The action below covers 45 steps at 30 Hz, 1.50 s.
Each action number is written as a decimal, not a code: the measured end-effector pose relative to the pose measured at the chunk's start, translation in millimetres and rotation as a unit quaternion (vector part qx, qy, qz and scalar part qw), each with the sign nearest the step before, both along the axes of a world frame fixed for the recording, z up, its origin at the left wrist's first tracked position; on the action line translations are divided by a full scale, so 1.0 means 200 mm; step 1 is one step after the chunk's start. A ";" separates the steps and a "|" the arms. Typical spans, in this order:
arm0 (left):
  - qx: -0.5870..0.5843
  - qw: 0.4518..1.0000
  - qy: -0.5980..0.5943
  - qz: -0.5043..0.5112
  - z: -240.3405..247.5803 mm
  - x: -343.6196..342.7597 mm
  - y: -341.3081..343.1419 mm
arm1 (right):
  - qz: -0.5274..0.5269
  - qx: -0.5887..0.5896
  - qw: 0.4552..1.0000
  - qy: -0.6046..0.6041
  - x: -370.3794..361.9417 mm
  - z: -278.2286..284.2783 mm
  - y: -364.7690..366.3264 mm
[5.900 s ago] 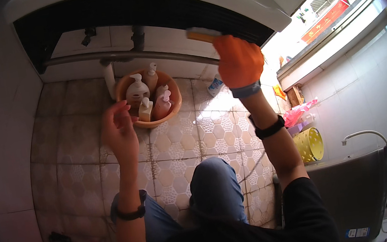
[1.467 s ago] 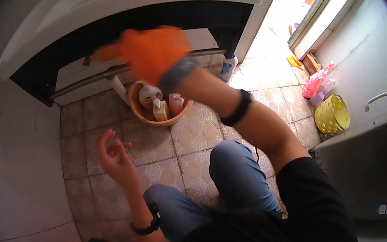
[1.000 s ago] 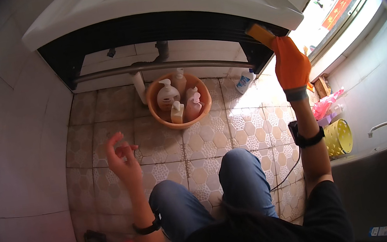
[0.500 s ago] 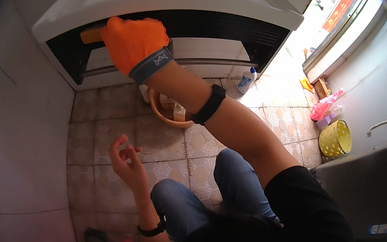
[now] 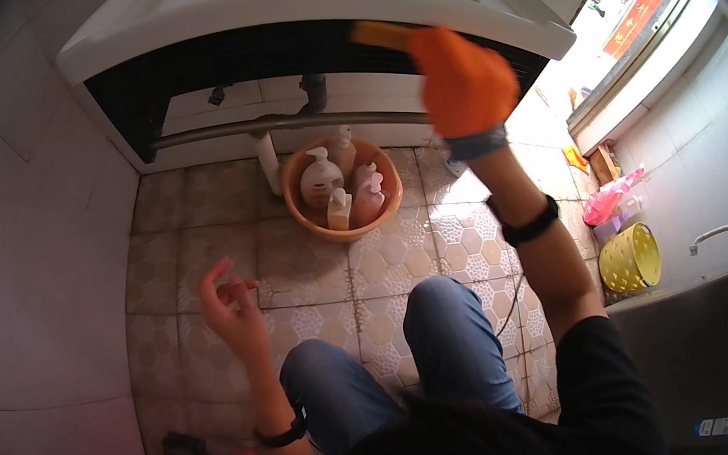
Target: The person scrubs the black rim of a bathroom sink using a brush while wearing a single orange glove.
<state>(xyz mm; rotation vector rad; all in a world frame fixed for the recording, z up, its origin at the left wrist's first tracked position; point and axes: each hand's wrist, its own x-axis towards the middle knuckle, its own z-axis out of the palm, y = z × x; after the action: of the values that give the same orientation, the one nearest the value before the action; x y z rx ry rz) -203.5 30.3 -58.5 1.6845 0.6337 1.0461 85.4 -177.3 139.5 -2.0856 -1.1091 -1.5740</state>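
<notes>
Orange-gloved, our right hand (image 5: pixel 467 85) gripped a yellow sponge (image 5: pixel 380 35) near the black panel (image 5: pixel 262 51) beyond, work seemingly unfinished; our left hand (image 5: pixel 235 311) hung empty, half-curled.

Bottles (image 5: pixel 321 182) in basin (image 5: pixel 356 233) below panel (image 5: pixel 263 52)
</notes>
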 end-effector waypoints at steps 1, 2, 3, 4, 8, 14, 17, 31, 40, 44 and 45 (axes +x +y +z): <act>-0.008 1.000 -0.006 -0.014 0.01 0.03 -0.03 | 0.022 -0.033 0.999 0.009 -0.01 0.01 0.07; -0.010 1.000 -0.007 -0.015 0.02 0.05 -0.06 | 0.050 -0.022 0.998 -0.025 -0.04 0.04 0.08; -0.016 0.999 -0.017 -0.028 0.02 0.07 -0.09 | 0.049 -0.060 0.997 -0.008 -0.05 0.05 0.09; -0.028 0.997 -0.036 -0.055 0.03 0.08 -0.10 | 0.048 -0.031 0.998 -0.040 -0.06 0.07 0.05; -0.035 0.999 -0.024 -0.021 0.02 0.07 -0.09 | -0.066 -0.034 0.993 -0.087 -0.06 0.07 -0.09; -0.011 0.999 -0.027 -0.014 -0.01 0.05 -0.08 | 0.034 -0.049 0.996 -0.071 -0.01 0.03 0.04; -0.023 0.999 -0.023 -0.031 -0.01 0.03 -0.08 | 0.010 -0.028 0.998 -0.053 -0.06 0.06 -0.03; 0.027 1.000 0.005 0.013 0.04 0.04 -0.10 | -0.048 -0.015 0.990 -0.132 -0.07 0.10 -0.08; 0.062 0.998 -0.001 -0.008 0.03 0.00 -0.07 | 0.001 -0.042 0.992 -0.116 -0.05 0.08 -0.02; 0.060 0.998 0.024 0.022 0.03 -0.03 -0.04 | -0.045 -0.101 0.992 -0.060 -0.06 0.08 -0.07; 0.049 0.999 0.009 0.012 0.03 -0.03 -0.03 | -0.052 -0.130 0.989 -0.049 -0.05 0.08 -0.06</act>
<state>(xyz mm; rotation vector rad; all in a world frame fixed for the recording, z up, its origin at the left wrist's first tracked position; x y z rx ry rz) -209.6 24.0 -52.0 1.7775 0.6239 1.0961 75.0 -190.3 155.9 -2.2853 -1.3228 -1.6737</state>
